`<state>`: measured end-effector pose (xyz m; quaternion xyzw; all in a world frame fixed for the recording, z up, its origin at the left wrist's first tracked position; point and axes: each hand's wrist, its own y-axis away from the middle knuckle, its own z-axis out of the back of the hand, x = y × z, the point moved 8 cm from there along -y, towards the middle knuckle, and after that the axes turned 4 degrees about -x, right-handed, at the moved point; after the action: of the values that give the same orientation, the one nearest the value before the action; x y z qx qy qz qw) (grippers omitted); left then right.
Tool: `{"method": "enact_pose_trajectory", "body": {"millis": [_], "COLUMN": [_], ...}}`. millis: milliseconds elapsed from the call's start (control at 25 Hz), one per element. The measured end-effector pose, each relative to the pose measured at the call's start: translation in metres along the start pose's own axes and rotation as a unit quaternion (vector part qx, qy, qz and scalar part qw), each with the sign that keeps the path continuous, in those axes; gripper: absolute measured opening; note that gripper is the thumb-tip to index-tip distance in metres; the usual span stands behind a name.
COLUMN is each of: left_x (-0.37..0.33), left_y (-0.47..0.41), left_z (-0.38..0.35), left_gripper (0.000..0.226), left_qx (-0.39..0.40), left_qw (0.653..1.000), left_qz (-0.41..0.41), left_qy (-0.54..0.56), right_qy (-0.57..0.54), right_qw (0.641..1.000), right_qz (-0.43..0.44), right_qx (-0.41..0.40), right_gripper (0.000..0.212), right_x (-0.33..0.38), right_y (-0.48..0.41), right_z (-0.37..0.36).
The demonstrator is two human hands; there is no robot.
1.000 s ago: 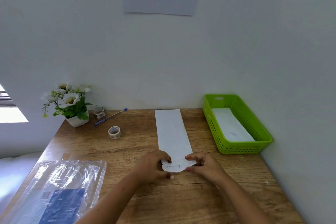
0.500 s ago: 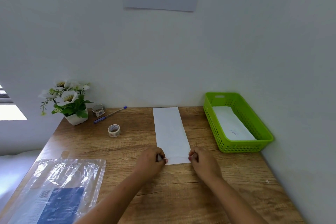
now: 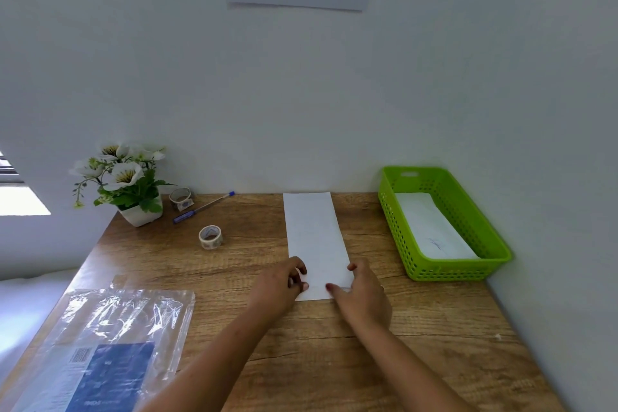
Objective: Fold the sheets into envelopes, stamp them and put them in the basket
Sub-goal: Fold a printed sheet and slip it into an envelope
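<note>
Curled fingers (image 3: pixel 298 282) of the left hand (image 3: pixel 279 286) are set against the near left edge of the folded sheet (image 3: pixel 314 234), with the thumb laid on the paper just above them; whether the edge is pinched or only pressed cannot be told. On the right hand (image 3: pixel 364 293) the forefinger is stretched flat along the near edge of the same sheet, and the thumb is rested on its right edge, so the near right corner is covered by the hand. The sheet is laid flat as a long narrow strip on the wooden table (image 3: pixel 334 365), reaching from the hands to the wall. To its right, the green basket (image 3: pixel 458 273) is placed against the wall, and one white envelope (image 3: pixel 428 227) is seen lying inside it. Left of the sheet, a tape roll (image 3: pixel 210 237), a blue pen (image 3: pixel 202 208), a second tape roll (image 3: pixel 180 198) and a potted flower (image 3: pixel 132 184) are set out. A clear plastic bag (image 3: pixel 100 344) is spread at the near left.
</note>
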<state>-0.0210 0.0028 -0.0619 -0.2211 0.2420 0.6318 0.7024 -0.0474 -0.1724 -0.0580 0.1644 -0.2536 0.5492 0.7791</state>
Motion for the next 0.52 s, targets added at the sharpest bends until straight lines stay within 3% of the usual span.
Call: {"method": "enact_pose_trajectory", "body": {"millis": [280, 520], "left_x": [0.006, 0.006], "left_y": [-0.007, -0.012], "left_z": [0.0, -0.003], "left_gripper": [0.021, 0.026], "left_qx": [0.05, 0.073], "left_qw": [0.995, 0.993], "left_qz": [0.049, 0.057], "left_qy": [0.064, 0.073], "right_qy": [0.006, 0.047], "right_qw": [0.999, 0.999], "right_qz": [-0.049, 0.0], "right_qx": [0.004, 0.004], "right_gripper": [0.029, 0.015], "right_x": [-0.031, -0.019], "right_y": [-0.017, -0.017], "right_z": [0.02, 0.013]}}
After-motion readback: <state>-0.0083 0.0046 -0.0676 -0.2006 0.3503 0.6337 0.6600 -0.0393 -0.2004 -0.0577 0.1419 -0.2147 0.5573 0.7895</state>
